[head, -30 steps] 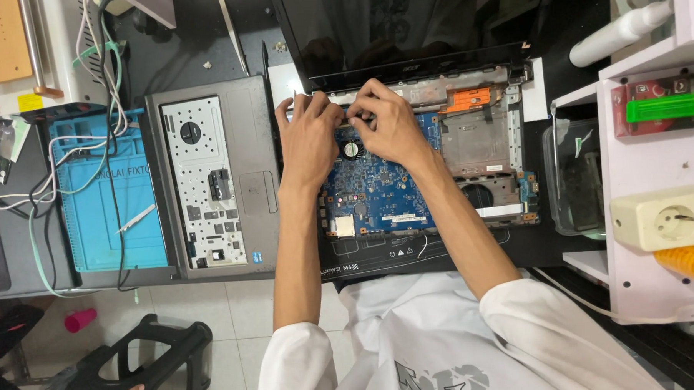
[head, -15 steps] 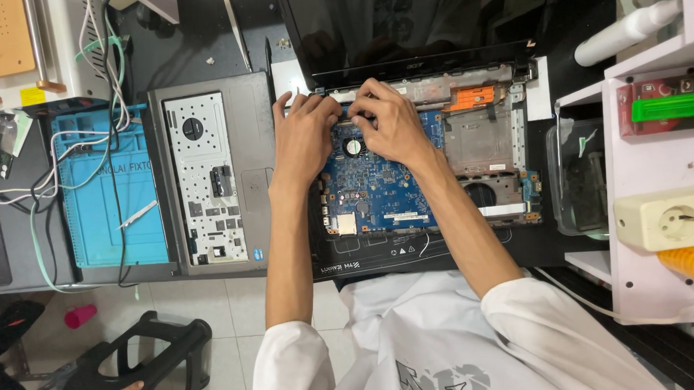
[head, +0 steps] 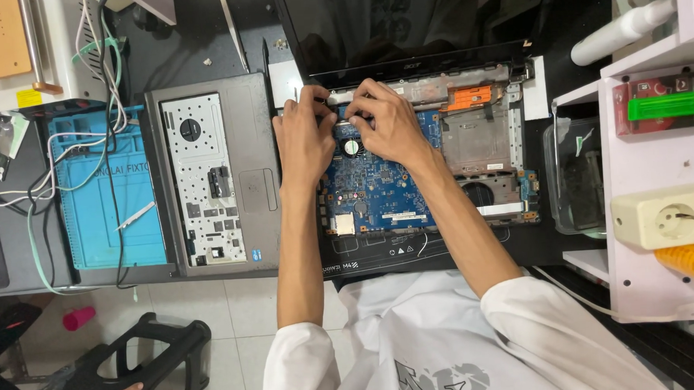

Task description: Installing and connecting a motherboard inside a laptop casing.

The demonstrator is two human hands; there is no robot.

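Nothing moved | both hands (head: 348,129) still pressing blue motherboard (head: 377,190)

Both forearms reach forward, bare from the white sleeves pushed above the elbows. The left hand (head: 305,139) lies palm down, fingers curled and bunched at the tips. The right hand (head: 387,124) comes in at a slant from the right (its wrist bent inward), fingers likewise curled, fingertips almost meeting those of the left hand.
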